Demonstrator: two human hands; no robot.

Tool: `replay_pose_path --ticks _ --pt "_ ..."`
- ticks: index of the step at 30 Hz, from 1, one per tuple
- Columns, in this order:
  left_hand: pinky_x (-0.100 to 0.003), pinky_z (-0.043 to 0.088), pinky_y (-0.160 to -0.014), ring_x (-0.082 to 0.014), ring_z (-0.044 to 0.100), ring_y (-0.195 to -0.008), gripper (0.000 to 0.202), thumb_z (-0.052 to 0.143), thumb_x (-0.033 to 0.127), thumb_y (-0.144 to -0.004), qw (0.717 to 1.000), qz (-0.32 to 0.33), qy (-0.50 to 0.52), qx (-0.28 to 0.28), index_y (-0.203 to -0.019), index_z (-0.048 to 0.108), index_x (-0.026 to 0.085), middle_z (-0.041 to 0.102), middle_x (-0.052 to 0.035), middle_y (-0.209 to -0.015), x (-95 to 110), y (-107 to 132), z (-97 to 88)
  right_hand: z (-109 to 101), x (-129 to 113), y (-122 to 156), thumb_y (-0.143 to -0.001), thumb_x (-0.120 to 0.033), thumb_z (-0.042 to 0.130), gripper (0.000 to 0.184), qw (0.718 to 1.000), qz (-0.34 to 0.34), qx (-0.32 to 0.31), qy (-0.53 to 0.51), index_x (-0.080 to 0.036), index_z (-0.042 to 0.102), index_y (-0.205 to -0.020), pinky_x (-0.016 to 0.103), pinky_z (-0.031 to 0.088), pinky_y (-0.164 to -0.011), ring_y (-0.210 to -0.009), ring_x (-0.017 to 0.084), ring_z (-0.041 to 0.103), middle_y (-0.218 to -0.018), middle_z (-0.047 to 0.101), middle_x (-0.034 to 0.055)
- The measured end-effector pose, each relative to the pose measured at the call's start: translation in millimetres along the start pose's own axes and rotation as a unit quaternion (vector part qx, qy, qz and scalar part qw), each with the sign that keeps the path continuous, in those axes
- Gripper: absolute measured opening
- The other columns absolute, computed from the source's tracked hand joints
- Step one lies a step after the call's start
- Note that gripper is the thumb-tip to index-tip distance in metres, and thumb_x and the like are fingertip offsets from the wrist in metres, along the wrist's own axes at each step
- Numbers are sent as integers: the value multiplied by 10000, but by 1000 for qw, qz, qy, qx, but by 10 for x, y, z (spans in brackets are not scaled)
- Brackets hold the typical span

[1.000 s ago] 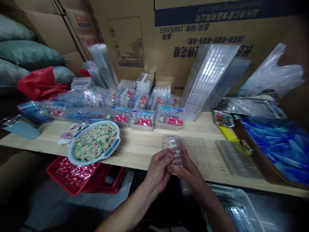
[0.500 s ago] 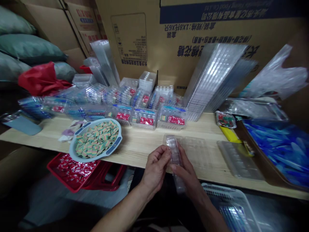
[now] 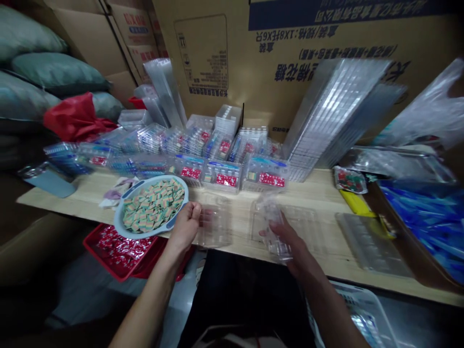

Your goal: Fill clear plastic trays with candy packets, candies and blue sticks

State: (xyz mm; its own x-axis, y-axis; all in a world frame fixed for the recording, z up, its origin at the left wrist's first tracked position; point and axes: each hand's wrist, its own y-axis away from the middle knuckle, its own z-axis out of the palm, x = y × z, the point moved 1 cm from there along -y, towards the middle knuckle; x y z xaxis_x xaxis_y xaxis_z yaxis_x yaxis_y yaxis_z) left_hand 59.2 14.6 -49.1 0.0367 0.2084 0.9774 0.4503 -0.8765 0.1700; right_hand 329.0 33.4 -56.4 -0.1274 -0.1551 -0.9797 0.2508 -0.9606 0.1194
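Note:
My left hand (image 3: 186, 223) grips the left edge of a clear plastic tray (image 3: 215, 226), held low over the table beside the blue bowl (image 3: 121, 227). Small striped green, cream and orange squares fill that bowl. My right hand (image 3: 288, 238) is closed around more clear plastic trays (image 3: 273, 231); motion blur hides how many. Another clear tray (image 3: 311, 222) lies flat on the table just right of them. Behind my hands stand filled clear trays (image 3: 266, 176) with red patterned packets and blue pieces.
Tall stacks of clear trays (image 3: 333, 111) lean against the big carton (image 3: 275, 53). At right are a brown bin of blue pieces (image 3: 427, 227), a yellow packet (image 3: 355, 203) and a flat tray (image 3: 369, 241). Below the table edge sits a red basin (image 3: 119, 270) of red packets.
My hands, together on a clear tray before, are now apart. The left has moved left with one tray, the right slightly right with the others. The whole view has shifted a little.

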Motion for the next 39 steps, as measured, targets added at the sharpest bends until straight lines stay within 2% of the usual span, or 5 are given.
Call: replay_pose_path --ticks 7,19,28,33,39 --pt "-624 317 -1159 -412 292 -1505 497 463 302 -985 878 196 -423 110 -1449 478 123 400 -241 -1576 -224 263 264 -14 -36 -59 -832 -569 683 752 997 81 -9 -13 -328 477 -1514 544 436 -1105 -1434 354 421 -1556 479 7" --pt "-538 295 -1220 -310 197 -1558 467 471 238 -967 791 228 -498 -273 -1428 528 188 376 -126 -1623 -401 372 389 -126 -51 -199 -818 -471 697 753 981 119 -142 -61 -309 471 -1518 510 444 -1058 -1370 361 489 -1535 507 32" --pt "-355 508 -890 -215 655 -944 276 673 440 -900 975 148 -17 -164 -1001 701 186 709 -85 -993 -46 656 632 -37 -201 59 -870 -520 690 804 985 -34 -117 119 -315 362 -1576 468 168 -1256 -1533 290 224 -1656 305 10" --pt "-175 408 -559 -58 490 -545 445 931 447 -620 921 -110 323 -185 -746 629 145 566 42 -639 86 802 955 148 -212 239 -915 -545 619 894 974 -86 -115 178 -237 188 -1635 475 194 -1251 -1520 300 231 -1646 284 87" --pt "-172 427 -585 -61 520 -580 418 936 407 -630 911 -121 347 -186 -797 657 144 606 29 -690 148 872 1085 114 -167 252 -932 -557 600 869 980 -94 -110 136 -233 198 -1632 456 271 -1221 -1491 300 286 -1599 353 94"
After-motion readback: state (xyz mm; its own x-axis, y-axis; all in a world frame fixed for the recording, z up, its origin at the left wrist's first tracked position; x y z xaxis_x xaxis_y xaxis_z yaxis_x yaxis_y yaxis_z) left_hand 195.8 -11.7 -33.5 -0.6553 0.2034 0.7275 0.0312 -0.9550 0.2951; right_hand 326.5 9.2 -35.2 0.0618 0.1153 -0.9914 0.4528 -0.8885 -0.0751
